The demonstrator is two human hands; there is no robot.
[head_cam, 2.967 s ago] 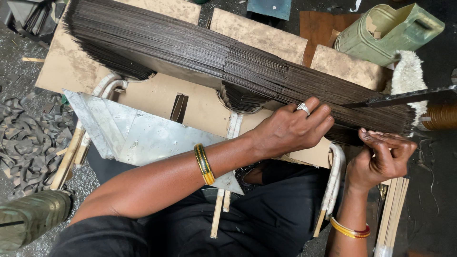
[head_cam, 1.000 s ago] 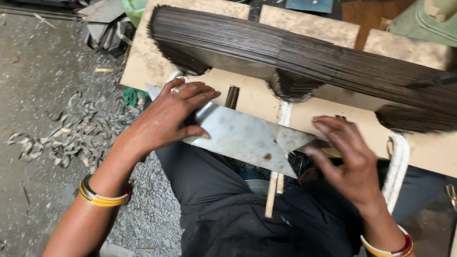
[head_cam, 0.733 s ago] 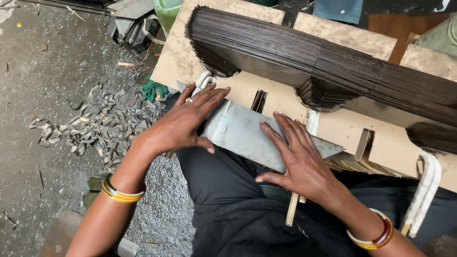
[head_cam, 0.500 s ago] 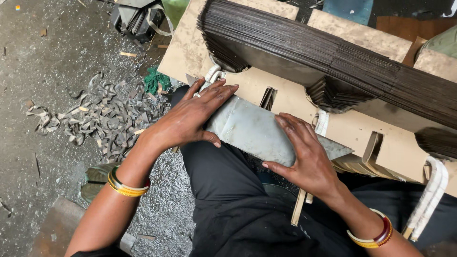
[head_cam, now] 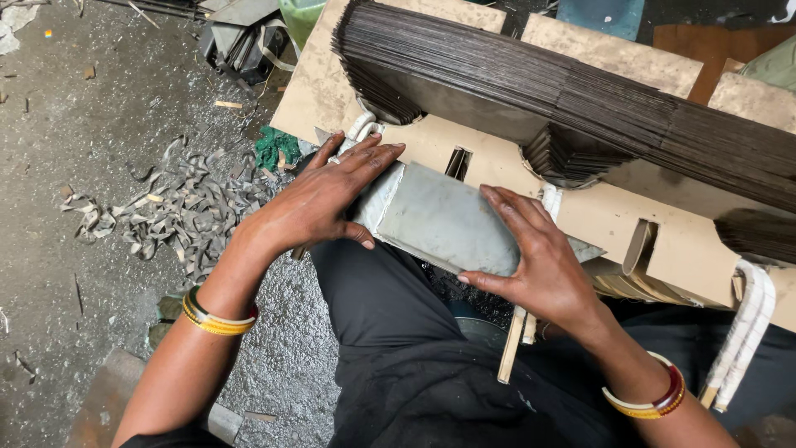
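A grey metal sheet [head_cam: 444, 220], bent over along its left end, lies across my lap against a light wooden frame [head_cam: 597, 207]. My left hand [head_cam: 319, 199] presses flat on the sheet's folded left end, fingers spread. My right hand [head_cam: 539, 257] lies palm down on the sheet's right part, fingers pointing up and left. Both wrists carry bangles. Above the hands, a long dense stack of thin dark metal sheets [head_cam: 564, 83] rests along the frame.
Curled metal offcuts [head_cam: 166, 211] litter the grey floor to the left. A green rag [head_cam: 278, 149] lies by the frame's corner. White cloth straps [head_cam: 746, 319] hang from the frame at right. Dark scrap pieces [head_cam: 236, 37] sit at top left.
Three seconds ago both hands were on the dark stack at the right. Since then they came to the grey sheet, whose left end now looks folded over under the left hand.
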